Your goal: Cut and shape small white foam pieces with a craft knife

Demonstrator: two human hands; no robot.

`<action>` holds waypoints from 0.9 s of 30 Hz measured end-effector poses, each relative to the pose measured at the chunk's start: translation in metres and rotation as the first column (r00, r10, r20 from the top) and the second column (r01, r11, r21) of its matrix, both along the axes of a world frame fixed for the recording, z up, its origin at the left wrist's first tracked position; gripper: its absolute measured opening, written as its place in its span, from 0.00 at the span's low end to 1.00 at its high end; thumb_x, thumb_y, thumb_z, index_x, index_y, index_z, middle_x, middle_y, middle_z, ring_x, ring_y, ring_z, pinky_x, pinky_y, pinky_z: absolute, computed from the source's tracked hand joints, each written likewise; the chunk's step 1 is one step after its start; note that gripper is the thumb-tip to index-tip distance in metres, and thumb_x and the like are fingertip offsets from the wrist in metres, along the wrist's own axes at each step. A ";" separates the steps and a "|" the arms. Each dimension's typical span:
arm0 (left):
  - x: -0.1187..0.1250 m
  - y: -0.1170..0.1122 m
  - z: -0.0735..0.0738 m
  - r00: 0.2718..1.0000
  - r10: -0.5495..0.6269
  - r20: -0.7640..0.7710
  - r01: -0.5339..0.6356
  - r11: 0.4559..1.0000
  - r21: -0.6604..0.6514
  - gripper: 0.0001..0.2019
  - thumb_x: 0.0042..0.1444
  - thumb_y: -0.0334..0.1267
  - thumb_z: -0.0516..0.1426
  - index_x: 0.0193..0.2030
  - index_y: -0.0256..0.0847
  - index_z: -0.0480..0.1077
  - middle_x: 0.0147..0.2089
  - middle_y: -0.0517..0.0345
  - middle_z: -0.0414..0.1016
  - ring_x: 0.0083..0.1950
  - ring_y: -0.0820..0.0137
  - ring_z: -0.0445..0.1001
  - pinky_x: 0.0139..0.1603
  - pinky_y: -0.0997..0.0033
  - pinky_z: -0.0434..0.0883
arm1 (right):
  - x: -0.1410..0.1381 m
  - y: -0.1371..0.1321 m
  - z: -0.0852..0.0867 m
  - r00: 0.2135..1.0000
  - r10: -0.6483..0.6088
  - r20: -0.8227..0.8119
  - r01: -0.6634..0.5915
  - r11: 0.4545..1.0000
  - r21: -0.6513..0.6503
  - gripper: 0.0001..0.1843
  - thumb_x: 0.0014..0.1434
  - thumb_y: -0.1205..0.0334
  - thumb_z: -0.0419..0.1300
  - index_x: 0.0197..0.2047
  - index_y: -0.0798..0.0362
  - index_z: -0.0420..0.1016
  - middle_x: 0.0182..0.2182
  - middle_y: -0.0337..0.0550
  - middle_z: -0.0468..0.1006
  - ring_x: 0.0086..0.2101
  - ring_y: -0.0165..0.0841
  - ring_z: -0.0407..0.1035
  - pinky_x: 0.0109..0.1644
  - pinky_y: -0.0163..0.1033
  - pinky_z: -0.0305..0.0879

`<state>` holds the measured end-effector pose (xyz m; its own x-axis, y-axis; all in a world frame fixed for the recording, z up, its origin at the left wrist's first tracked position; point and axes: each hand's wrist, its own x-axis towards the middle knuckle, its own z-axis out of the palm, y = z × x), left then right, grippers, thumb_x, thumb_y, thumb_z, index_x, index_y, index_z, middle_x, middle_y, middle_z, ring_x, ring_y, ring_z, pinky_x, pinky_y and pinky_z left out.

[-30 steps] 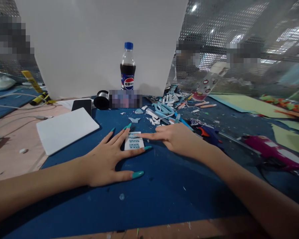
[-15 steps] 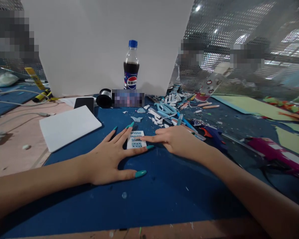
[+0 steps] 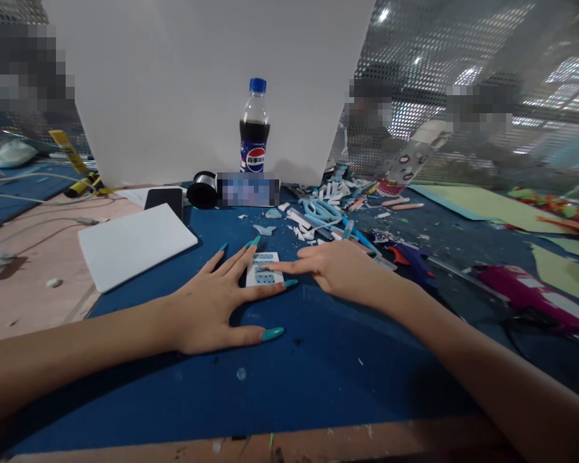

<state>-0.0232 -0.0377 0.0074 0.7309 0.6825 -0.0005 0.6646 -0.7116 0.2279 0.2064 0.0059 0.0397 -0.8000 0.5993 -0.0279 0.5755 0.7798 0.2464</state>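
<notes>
A small white card with rows of blue, dark-dotted patches lies on the blue mat. My left hand is open and flat on the mat, its fingers spread, with long teal nails. Its fingers rest along the card's left and near edges. From the right, my right hand stretches its index finger onto the middle of the card, while its other fingers are curled back. No object shows in either hand. The right fingertip covers part of the dotted patches.
Behind the card stand a cola bottle and a black spool. A white sheet lies at left beside a dark phone-like slab. Blue and white scraps are heaped at right, near a magenta tool.
My right index finger stays on the card with at most a slight shift. My left hand keeps its spread pose.
</notes>
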 end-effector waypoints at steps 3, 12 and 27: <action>0.000 0.000 0.001 1.000 0.002 0.000 -0.002 1.000 0.001 0.30 0.54 0.62 0.45 0.63 0.65 0.43 0.68 0.60 0.20 0.66 0.45 0.33 0.59 0.35 0.39 | -0.002 0.000 0.001 1.000 0.005 0.015 -0.005 1.000 -0.005 0.37 0.51 0.77 0.47 0.59 0.32 0.57 0.25 0.37 0.69 0.19 0.25 0.54 0.21 0.32 0.37; 0.005 -0.001 0.004 1.000 0.011 -0.023 -0.011 1.000 0.000 0.31 0.53 0.63 0.45 0.63 0.63 0.42 0.69 0.54 0.23 0.66 0.42 0.33 0.57 0.33 0.39 | -0.004 0.000 -0.002 0.999 0.007 0.038 -0.007 1.000 0.003 0.37 0.51 0.77 0.48 0.58 0.31 0.58 0.26 0.37 0.69 0.20 0.26 0.56 0.21 0.32 0.38; 0.003 -0.001 0.000 1.000 0.020 -0.015 -0.020 0.999 0.025 0.32 0.53 0.63 0.47 0.63 0.64 0.42 0.69 0.60 0.23 0.66 0.44 0.35 0.59 0.36 0.40 | 0.001 -0.001 0.000 1.000 -0.023 -0.013 0.022 0.995 -0.095 0.35 0.52 0.76 0.48 0.58 0.32 0.58 0.26 0.37 0.70 0.24 0.26 0.59 0.22 0.30 0.41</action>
